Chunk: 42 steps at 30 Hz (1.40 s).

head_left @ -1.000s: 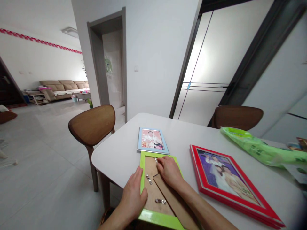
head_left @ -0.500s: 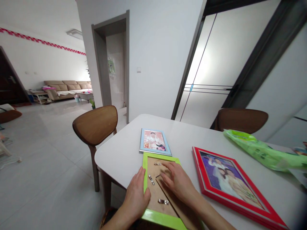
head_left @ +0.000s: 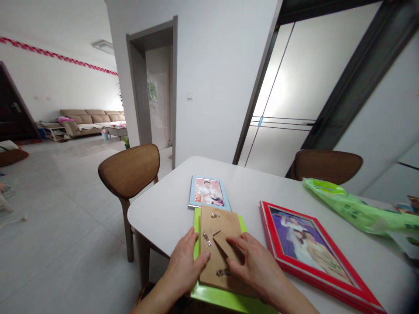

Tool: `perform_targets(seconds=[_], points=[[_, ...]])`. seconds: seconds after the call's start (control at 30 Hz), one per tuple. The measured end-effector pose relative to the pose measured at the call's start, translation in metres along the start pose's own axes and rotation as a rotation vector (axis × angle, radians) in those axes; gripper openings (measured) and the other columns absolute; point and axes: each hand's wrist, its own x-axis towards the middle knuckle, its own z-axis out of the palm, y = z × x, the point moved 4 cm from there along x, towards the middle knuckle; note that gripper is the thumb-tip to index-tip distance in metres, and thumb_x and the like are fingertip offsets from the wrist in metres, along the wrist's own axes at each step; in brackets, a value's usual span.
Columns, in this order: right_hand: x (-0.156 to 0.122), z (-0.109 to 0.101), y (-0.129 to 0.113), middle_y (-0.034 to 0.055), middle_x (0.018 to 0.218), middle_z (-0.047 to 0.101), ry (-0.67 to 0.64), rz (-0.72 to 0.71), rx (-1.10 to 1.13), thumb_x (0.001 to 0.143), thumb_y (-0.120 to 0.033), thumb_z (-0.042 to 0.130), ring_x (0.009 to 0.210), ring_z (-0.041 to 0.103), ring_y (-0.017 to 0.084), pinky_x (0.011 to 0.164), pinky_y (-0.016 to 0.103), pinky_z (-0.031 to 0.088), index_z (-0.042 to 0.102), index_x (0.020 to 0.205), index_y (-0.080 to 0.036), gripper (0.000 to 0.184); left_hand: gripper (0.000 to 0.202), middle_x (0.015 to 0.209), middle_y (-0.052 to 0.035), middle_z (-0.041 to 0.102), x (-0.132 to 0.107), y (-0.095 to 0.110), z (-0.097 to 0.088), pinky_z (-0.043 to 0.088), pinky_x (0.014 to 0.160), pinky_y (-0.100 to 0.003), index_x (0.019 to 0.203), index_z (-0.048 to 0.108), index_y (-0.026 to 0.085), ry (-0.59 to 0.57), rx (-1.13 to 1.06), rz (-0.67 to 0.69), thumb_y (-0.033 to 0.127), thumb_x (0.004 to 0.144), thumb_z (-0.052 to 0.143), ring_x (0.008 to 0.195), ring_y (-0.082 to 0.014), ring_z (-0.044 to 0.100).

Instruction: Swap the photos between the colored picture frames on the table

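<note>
A green picture frame (head_left: 229, 297) lies face down at the near edge of the white table (head_left: 163, 213). Its brown backing board (head_left: 218, 231), with small metal clips and a fold-out stand, is lifted out of the frame and tilted up at its far end. My left hand (head_left: 186, 266) grips the board's left edge, fingers curled on it. On the board's near right part rests my right hand (head_left: 258, 266), fingers bent on the stand.
A small blue-framed photo (head_left: 208, 192) lies just beyond the green frame. A large red-framed photo (head_left: 310, 248) lies to the right. A green plastic bag (head_left: 353, 209) sits at the far right. Two wooden chairs (head_left: 129, 170) (head_left: 327, 165) stand at the table.
The backing board has come up out of the green frame. My right hand has slid back toward me along the board, and my left hand now holds the board's edge.
</note>
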Motion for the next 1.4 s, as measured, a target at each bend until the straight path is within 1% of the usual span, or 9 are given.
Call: perform_targets(seconds=[0.13,0.23,0.33,0.6,0.77,0.93,1.03,1.2,1.4], points=[[0.001,-0.014,-0.020,0.0059,0.085,0.055,0.044,-0.050,0.045,0.063,-0.026,0.052,0.080,0.053,0.019,0.071,0.030,0.042,0.058,0.097,-0.019,0.035,0.032,0.115,-0.0089,0.051,0.008,0.010,-0.011,0.031,0.092,-0.034,0.096,0.055,0.014,0.096,-0.426,-0.081,0.031,0.068,0.054,0.108,-0.0242,0.044],[0.000,-0.014,-0.023,0.0057,0.088,0.056,0.062,-0.096,0.161,0.067,-0.030,0.051,0.079,0.053,0.018,0.070,0.029,0.043,0.056,0.098,-0.020,0.034,0.027,0.085,-0.0039,0.063,0.015,0.008,-0.015,0.045,0.069,-0.029,0.089,0.053,0.015,0.032,-0.567,-0.136,0.035,0.072,0.047,0.078,-0.0202,0.058],[-0.001,-0.008,-0.010,0.0069,0.090,0.059,0.038,-0.041,0.292,0.072,-0.037,0.045,0.074,0.055,0.017,0.062,0.028,0.045,0.054,0.103,-0.019,0.036,0.028,0.075,-0.0029,0.063,0.017,-0.001,-0.014,0.046,0.060,-0.026,0.087,0.051,0.013,-0.005,-0.672,-0.192,0.036,0.072,0.046,0.068,-0.0185,0.060],[-0.006,-0.004,0.020,0.0096,0.103,0.060,0.185,0.073,0.375,0.075,-0.039,0.039,0.090,0.056,0.020,0.077,0.033,0.045,0.055,0.104,-0.018,0.039,0.029,0.068,-0.0024,0.063,0.012,0.004,0.013,0.044,0.057,-0.025,0.083,0.058,0.012,-0.116,-0.768,-0.261,0.036,0.069,0.051,0.063,-0.0184,0.058],[-0.010,-0.001,0.035,0.0102,0.103,0.060,0.235,0.116,0.393,0.075,-0.039,0.038,0.091,0.056,0.020,0.077,0.033,0.046,0.056,0.102,-0.016,0.039,0.026,0.072,-0.0013,0.063,0.018,0.002,0.012,0.041,0.063,-0.023,0.075,0.062,0.013,-0.054,-0.740,-0.251,0.037,0.065,0.058,0.076,-0.0198,0.056],[-0.012,0.010,0.047,0.0108,0.108,0.057,0.232,0.112,0.467,0.078,-0.038,0.034,0.097,0.054,0.019,0.084,0.033,0.042,0.048,0.112,-0.014,0.043,0.037,0.066,-0.0012,0.063,0.014,0.000,0.009,0.043,0.059,-0.026,0.080,0.059,0.013,-0.044,-0.813,-0.275,0.046,0.064,0.056,0.065,-0.0198,0.058],[-0.014,0.018,0.039,0.0097,0.103,0.060,0.130,-0.009,0.369,0.080,-0.034,0.035,0.095,0.054,0.019,0.083,0.034,0.041,0.051,0.109,-0.017,0.038,0.039,0.069,-0.0015,0.063,0.011,-0.005,-0.006,0.044,0.058,-0.028,0.084,0.056,0.014,-0.004,-0.834,-0.297,0.047,0.064,0.055,0.062,-0.0195,0.059],[-0.021,0.022,0.022,0.0080,0.096,0.060,-0.001,-0.248,0.070,0.076,-0.026,0.041,0.092,0.052,0.020,0.082,0.034,0.038,0.065,0.080,-0.020,0.025,0.033,0.065,-0.0015,0.064,0.010,-0.035,-0.057,0.044,0.052,-0.026,0.081,0.055,0.016,0.090,-0.738,-0.350,0.042,0.063,0.057,0.056,-0.0187,0.059],[-0.013,0.016,0.039,0.0099,0.092,0.060,0.038,-0.099,0.060,0.076,-0.027,0.041,0.087,0.053,0.019,0.080,0.032,0.039,0.062,0.085,-0.016,0.026,0.029,0.063,-0.0014,0.063,0.015,-0.080,-0.094,0.041,0.049,-0.022,0.078,0.056,0.013,0.147,-0.456,-0.382,0.040,0.067,0.052,0.056,-0.0175,0.059]])
